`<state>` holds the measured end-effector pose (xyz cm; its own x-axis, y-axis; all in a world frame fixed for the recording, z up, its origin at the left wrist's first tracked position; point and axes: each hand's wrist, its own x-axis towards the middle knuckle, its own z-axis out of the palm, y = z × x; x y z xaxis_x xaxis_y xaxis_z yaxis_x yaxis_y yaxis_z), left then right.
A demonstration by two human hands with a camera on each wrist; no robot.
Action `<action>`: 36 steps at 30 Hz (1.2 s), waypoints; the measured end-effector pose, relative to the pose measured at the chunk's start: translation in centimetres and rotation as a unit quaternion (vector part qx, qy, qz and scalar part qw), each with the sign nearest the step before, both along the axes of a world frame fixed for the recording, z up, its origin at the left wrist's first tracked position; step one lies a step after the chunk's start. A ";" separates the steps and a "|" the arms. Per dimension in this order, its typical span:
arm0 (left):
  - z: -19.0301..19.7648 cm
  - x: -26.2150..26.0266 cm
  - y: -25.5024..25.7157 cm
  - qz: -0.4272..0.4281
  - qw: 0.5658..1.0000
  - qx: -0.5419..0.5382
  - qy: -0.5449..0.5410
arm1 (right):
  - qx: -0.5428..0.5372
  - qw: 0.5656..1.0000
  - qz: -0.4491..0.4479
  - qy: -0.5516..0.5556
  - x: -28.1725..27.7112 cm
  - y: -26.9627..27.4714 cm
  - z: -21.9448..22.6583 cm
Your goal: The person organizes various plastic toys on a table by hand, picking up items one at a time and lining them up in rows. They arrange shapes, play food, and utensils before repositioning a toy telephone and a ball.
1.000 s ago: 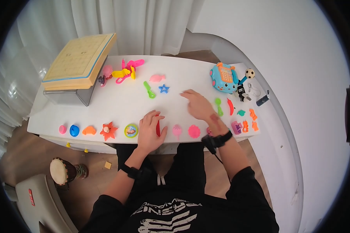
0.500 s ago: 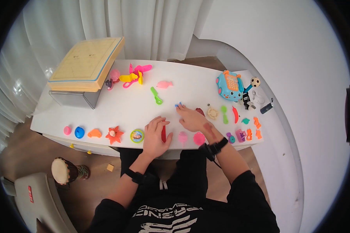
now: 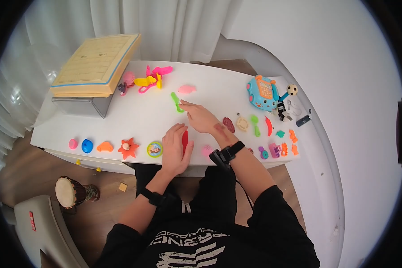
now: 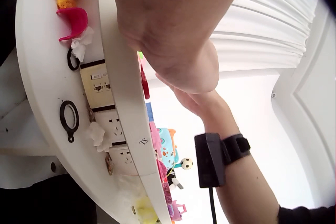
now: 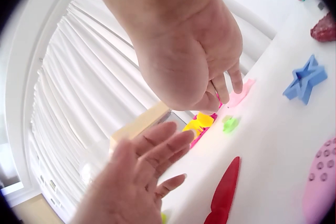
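Green tool (image 3: 175, 98) is set near-left of pink fish (image 3: 186, 89), long axis aimed past its left side. Nothing is gripped: left hand (image 3: 174, 149) relaxed, right hand (image 3: 200, 118) extended, nearer, contact unconfirmed.

Stretches out as a white table (image 3: 143, 116), bearing a blue toy telephone (image 3: 263, 94). Carries, on the telephone's near side, a red chili (image 3: 269, 126) and green spoon (image 3: 254, 119); to its left, a pink fish (image 3: 187, 89) and green toy utensil (image 3: 175, 96); farther left, a grey stand (image 3: 73, 107).
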<state>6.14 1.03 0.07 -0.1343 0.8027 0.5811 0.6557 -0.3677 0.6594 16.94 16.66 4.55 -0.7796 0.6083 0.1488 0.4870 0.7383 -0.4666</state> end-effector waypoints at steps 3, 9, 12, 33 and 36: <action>-0.1 -0.3 0.0 0.007 1.000 -0.003 -0.016 | 0.014 0.997 0.037 -0.070 -1.2 0.7 -1.6; -0.3 -0.4 -0.1 -0.010 0.999 -0.011 -0.031 | -0.032 0.992 0.018 -0.120 1.4 -1.2 -0.6; 0.0 -0.1 0.1 -0.030 0.999 -0.023 -0.022 | -0.032 0.990 -0.006 -0.139 2.5 -3.2 -0.4; 0.3 0.5 -0.2 0.023 1.000 -0.006 -0.005 | 0.014 0.985 -0.121 -0.122 -5.3 4.9 1.2; 0.2 0.2 -0.4 0.033 0.999 -0.004 -0.025 | 0.001 0.963 -0.003 -0.268 -6.9 5.4 -1.4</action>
<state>6.38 0.65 0.26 -0.2163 0.7953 0.5664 0.6452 -0.3189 0.6942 10.04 22.08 3.17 -0.7414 0.6130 -0.2730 0.6616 0.7358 -0.1446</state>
